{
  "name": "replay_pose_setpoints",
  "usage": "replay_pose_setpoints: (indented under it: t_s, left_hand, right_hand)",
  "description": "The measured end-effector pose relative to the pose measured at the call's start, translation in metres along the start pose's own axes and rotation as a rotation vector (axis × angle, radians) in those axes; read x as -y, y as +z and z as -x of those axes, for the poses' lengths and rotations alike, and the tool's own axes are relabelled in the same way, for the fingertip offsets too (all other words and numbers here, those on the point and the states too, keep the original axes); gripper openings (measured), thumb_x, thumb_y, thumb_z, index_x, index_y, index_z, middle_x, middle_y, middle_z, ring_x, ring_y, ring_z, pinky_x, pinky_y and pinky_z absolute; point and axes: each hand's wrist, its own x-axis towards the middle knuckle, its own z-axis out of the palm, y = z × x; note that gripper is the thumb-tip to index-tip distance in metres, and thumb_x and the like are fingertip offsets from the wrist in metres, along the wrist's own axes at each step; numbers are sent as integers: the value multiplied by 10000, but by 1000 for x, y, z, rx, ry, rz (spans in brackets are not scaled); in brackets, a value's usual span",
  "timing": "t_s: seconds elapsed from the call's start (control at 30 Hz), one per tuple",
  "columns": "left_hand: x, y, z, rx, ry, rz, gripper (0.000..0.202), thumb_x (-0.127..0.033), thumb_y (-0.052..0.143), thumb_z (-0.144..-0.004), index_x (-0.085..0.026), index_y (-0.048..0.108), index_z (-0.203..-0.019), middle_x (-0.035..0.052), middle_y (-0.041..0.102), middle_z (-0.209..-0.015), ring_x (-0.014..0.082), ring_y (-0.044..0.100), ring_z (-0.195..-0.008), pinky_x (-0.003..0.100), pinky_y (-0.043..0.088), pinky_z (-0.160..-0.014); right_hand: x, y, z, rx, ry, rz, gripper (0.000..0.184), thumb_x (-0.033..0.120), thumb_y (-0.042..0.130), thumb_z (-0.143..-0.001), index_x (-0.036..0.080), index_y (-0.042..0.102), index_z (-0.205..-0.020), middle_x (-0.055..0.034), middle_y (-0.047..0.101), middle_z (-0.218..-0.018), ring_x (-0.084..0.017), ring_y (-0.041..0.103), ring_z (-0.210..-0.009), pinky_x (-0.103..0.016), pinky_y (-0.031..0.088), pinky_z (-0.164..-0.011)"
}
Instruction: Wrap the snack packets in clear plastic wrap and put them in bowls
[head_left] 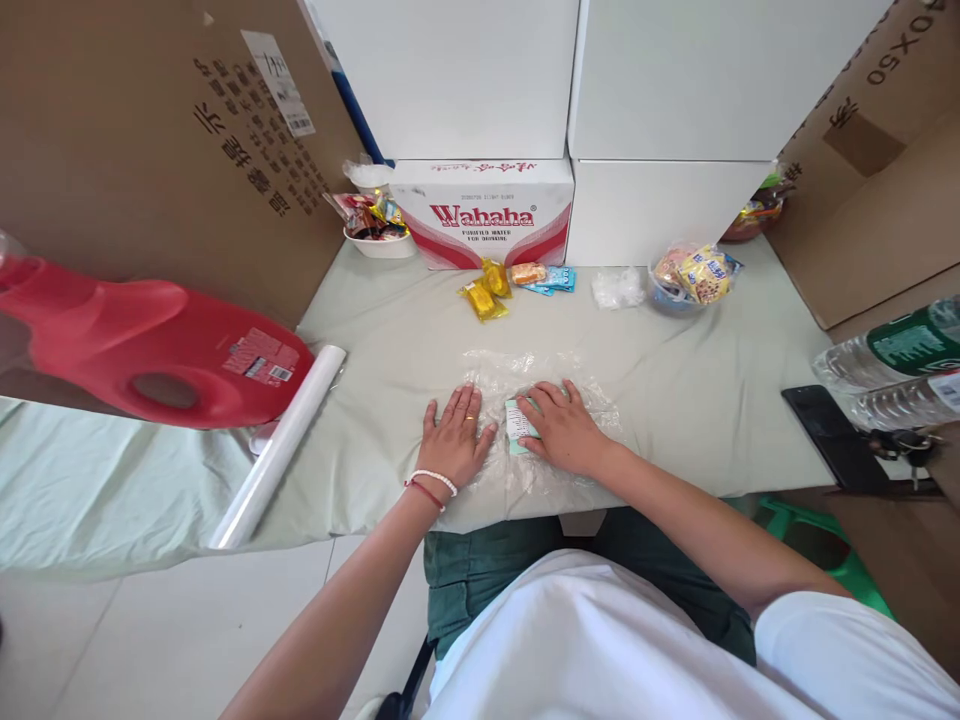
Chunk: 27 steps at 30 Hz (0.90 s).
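Wear white shirt closest to the camera, below both hands and cut off by the lower edge. Rest left hand palm down, fingers a little spread, at the left side of crumpled clear plastic. Spread right hand palm down over the same plastic, fingers partly across small green-and-white packet. Find that packet just left of the right hand, between both. Cannot tell whether inside or under the plastic; cannot read its print. See white roll well left of the left hand, then red jug, cut off at the left. See black phone far right of the right hand, bottles beyond, cut off too. Meet yellow-wrapped snacks ahead of both hands, then Wahaha box.
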Motion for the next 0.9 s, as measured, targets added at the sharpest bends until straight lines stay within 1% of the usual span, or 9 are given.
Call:
replay_pose_setpoints:
  t_s: [0.13, 0.23, 0.33, 0.4, 0.47, 0.53, 0.67, 0.77, 0.9]
  left_hand:
    - [3, -3, 9, -173, 1, 1, 654, -439, 435, -1059, -185, 355, -1656, 188, 288, -1735, 371, 276, -1617, 671, 200, -1277]
    - [9, -12, 22, -279, 137, 3, 600, -332, 524, -1029, -295, 428, -1621, 126, 376, -1711, 345, 234, -1635, 666, 104, -1305]
    - [18, -20, 38, -174, 312, 70, 594, -175, 492, -995, -352, 498, -1562, 67, 554, -1602, 277, 375, -1584, 614, 97, -1328]
    - [25, -23, 48, -34, 393, 162, 619, -111, 448, -949, -315, 529, -1527, 64, 616, -1543, 234, 472, -1524, 557, 171, -1330]
    - [31, -26, 57, 79, 423, 266, 653, -117, 469, -876, -256, 527, -1512, 88, 582, -1575, 233, 465, -1528, 535, 212, -1324]
    - [32, -27, 63, 136, 418, 341, 696, -173, 525, -823, -210, 501, -1517, 123, 478, -1656, 270, 373, -1584, 564, 192, -1325]
    - [21, -28, 64, 91, 327, 361, 592, -376, 643, -885, -219, 573, -1452, 143, 483, -1648, 331, 315, -1606, 628, 157, -1315]
    - [12, -27, 55, 28, 228, 410, 249, -426, 604, -973, -275, 745, -1112, 79, 721, -1395, 298, 454, -1529, 623, 200, -1307]
    - [12, -25, 33, -63, 107, 553, 268, -392, 526, -1020, -271, 732, -899, 40, 813, -1098, 257, 589, -1402, 598, 288, -1282]
  right_hand:
    - [-9, -5, 6, -39, -33, -74, 662, 555, 532, -1048, 198, 442, -1597, -184, 414, -1668, -385, 300, -1561, -738, 159, -1255]
    - [-27, -17, 30, -221, -76, -191, 636, 538, 503, -1062, 180, 433, -1583, -204, 428, -1642, -370, 358, -1523, -684, 265, -1249]
    - [-42, -21, 67, -352, -162, -335, 576, 494, 558, -1048, 213, 462, -1541, -183, 565, -1475, -330, 494, -1389, -577, 447, -1162]
    - [-46, -15, 92, -306, -199, -368, 630, 531, 632, -1005, 224, 471, -1532, -175, 589, -1425, -333, 530, -1331, -566, 500, -1110]
    - [-46, -4, 111, -242, -181, -337, 616, 510, 672, -987, 219, 512, -1505, -177, 603, -1408, -343, 539, -1316, -586, 506, -1101]
    - [-45, 5, 119, -241, -132, -325, 414, 373, 632, -1024, 227, 602, -1411, -157, 649, -1337, -323, 559, -1286, -570, 527, -1077]
    - [-42, -3, 110, -320, -100, -453, 197, 230, 561, -1041, 253, 727, -1144, -113, 696, -1216, -276, 590, -1217, -498, 561, -1011]
    - [-45, -29, 92, -277, -65, -574, 204, 307, 549, -1053, 252, 745, -1074, -112, 690, -1247, -241, 651, -1112, -447, 571, -960]
    - [-61, -52, 68, -151, 140, -722, 329, 479, 548, -1035, 223, 741, -962, -81, 718, -1022, -191, 672, -853, -341, 552, -771]
